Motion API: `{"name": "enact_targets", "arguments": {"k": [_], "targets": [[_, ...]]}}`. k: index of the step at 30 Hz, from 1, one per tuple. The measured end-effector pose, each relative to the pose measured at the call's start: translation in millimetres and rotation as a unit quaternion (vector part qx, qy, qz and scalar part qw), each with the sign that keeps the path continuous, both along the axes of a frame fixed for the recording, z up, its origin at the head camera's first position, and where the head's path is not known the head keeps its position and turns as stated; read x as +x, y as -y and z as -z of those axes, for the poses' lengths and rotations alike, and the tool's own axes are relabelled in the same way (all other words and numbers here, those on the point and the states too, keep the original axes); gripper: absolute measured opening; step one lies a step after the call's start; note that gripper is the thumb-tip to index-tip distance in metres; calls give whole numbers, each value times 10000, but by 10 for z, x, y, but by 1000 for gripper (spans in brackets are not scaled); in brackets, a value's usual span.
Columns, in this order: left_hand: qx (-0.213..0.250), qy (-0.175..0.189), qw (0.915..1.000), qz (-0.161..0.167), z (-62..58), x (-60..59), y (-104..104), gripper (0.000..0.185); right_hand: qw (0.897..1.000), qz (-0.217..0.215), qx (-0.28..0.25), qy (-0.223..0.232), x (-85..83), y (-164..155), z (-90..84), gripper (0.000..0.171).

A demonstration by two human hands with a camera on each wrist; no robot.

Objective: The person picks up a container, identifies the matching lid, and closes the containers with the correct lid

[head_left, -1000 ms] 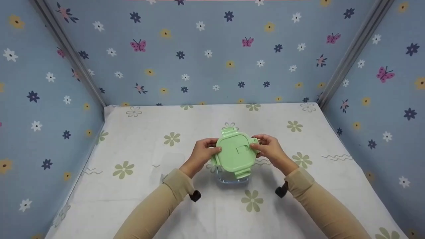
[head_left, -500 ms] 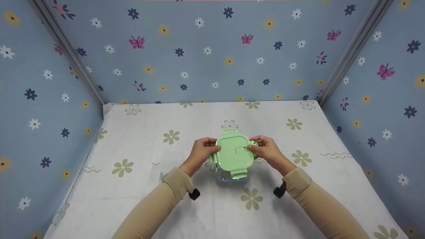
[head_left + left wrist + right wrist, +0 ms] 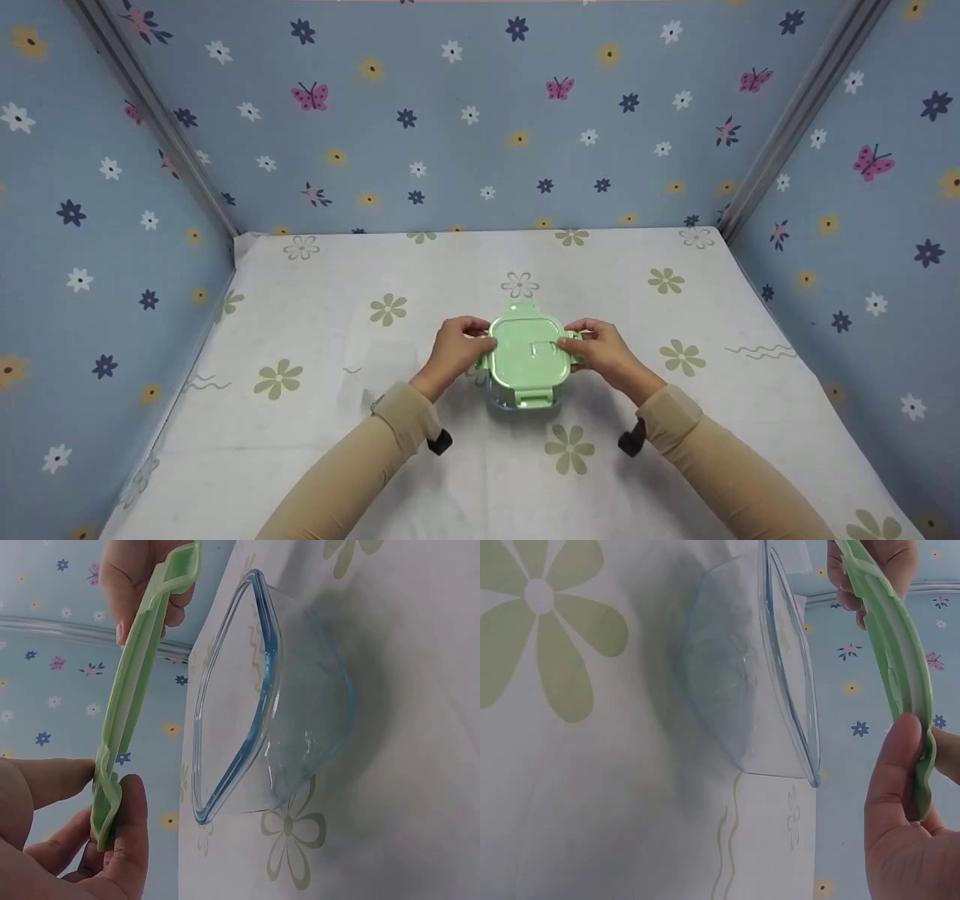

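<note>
Green lid (image 3: 526, 351), pinched by both hands, hovers apart above glass bowl (image 3: 292, 705) only in wrist views.

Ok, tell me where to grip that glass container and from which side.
Grip the glass container by its thick blue-tinted rim, probably from two opposite sides, fingers outside the walls. The walls taper smoothly toward the base, so the flared rim gives the surest catch. It sits upright and empty on the tablecloth, with the green lid held just above, barring a top approach.
</note>
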State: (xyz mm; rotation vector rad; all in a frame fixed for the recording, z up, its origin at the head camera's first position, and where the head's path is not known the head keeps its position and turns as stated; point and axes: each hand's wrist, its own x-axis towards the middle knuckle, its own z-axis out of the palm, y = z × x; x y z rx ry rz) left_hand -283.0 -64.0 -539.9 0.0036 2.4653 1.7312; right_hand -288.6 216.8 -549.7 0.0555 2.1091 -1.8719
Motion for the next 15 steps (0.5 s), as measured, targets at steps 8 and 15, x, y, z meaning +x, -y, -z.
{"name": "enact_targets", "arguments": {"k": [8,15], "targets": [[-427,3,9991,31,35,20,-17,34,9999,-15,59,103,47,20,83,27],[-555,-26,9984,143,78,46,-20,35,9996,42,179,198,70,36,133,26]]}}
